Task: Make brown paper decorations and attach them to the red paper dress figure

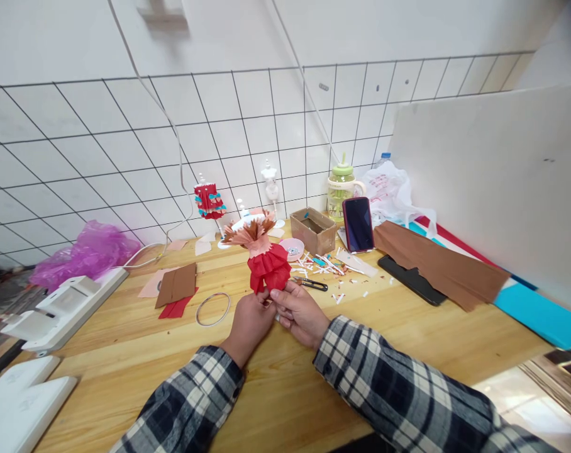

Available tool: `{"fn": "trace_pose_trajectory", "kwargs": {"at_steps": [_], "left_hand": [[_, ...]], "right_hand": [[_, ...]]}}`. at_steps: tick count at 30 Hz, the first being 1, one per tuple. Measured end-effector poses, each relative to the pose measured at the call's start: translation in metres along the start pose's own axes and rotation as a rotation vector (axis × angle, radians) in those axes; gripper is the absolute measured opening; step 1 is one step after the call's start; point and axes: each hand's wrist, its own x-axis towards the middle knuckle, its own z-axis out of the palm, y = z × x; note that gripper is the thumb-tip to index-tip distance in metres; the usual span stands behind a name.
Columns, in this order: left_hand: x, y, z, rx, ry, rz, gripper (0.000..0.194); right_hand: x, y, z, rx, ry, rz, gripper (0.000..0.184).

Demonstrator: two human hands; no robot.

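Over the middle of the table, a small crepe-paper dress [270,267] is held up, with a puffed red part, a pink band and a frilled pink and brown top. My left hand [251,322] is closed around its lower end. From the right, my right hand [300,309] pinches the red paper's lower edge between thumb and fingers. A little white shows beneath my fingers; what it belongs to is hidden. Behind stand a mini dress form in a red and blue ruffled paper dress [210,201] and a bare white dress form [270,182].
Thread snips [311,284] and paper scraps [323,265] lie right of my hands, before a cardboard box [312,231] and phone [358,224]. Left are a metal ring [213,309], brown paper pieces [178,285] and a power strip [73,311]. Brown paper [436,261] lies right.
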Motion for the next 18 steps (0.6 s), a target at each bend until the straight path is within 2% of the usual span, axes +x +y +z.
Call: {"fn": "trace_pose_trajectory", "kwargs": {"at_steps": [5, 10, 16, 18], "left_hand": [[-0.001, 0.005, -0.004, -0.104, -0.006, 0.001, 0.021], [0.001, 0.006, -0.004, -0.178, -0.011, -0.025, 0.022], [0.0, 0.005, -0.002, -0.02, 0.0, -0.035, 0.018], [-0.001, 0.006, -0.003, 0.026, -0.012, -0.041, 0.018]], "right_hand": [[-0.002, -0.005, 0.0, 0.024, -0.05, -0.003, 0.032], [0.002, -0.007, -0.005, 0.191, 0.006, 0.0, 0.033], [0.005, -0.01, -0.011, 0.434, 0.013, 0.159, 0.04], [0.005, -0.011, -0.011, 0.475, 0.026, 0.17, 0.039]]}}
